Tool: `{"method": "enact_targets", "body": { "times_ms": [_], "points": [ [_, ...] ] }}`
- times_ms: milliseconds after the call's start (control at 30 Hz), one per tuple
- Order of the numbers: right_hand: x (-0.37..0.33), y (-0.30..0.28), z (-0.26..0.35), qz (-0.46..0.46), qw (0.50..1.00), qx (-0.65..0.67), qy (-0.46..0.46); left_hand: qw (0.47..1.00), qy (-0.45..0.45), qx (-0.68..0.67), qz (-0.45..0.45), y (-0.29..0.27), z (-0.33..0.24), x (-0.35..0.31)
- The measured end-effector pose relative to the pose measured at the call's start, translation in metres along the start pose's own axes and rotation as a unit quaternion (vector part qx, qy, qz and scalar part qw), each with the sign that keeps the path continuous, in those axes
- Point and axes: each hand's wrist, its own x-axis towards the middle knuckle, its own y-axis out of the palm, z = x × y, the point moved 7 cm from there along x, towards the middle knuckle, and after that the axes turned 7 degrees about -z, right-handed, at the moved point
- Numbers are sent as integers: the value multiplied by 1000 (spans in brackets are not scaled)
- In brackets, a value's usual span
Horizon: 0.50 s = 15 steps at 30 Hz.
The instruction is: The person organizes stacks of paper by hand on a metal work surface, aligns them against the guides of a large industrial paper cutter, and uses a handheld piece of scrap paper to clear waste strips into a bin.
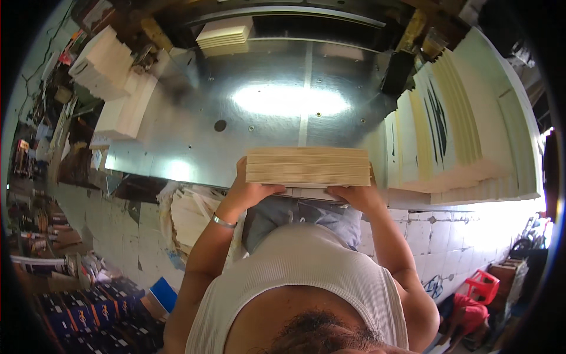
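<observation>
Between my two hands stands a thick stack of cream paper point(308, 167) at the front edge of the metal table point(271, 133). My left hand point(249, 187) wraps the stack's left end, its thumb along the near side. At the right end, my right hand point(361, 190) grips in the same way, thumb pointing inward. Most of the fingers are hidden behind the stack. A metal bracelet point(224, 222) circles my left wrist.
Tall paper stacks point(454, 118) fill the table's right side. More blocks of paper point(124, 109) stand at the left. A smaller paper stack point(225, 34) lies at the back, by a dark machine bar. Dark blue boxes point(88, 312) sit on the floor lower left; a red plastic chair point(482, 287) stands lower right.
</observation>
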Motion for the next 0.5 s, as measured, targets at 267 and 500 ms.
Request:
{"method": "enact_targets", "body": {
  "times_ms": [267, 500],
  "points": [
    [-9, 10, -9, 26, 983, 114, 143, 999, -6, 43, 30, 6, 22, -10],
    [-25, 14, -27, 26, 997, 2, 76, 998, 7, 34, 55, 17, 39, -13]
  ]
}}
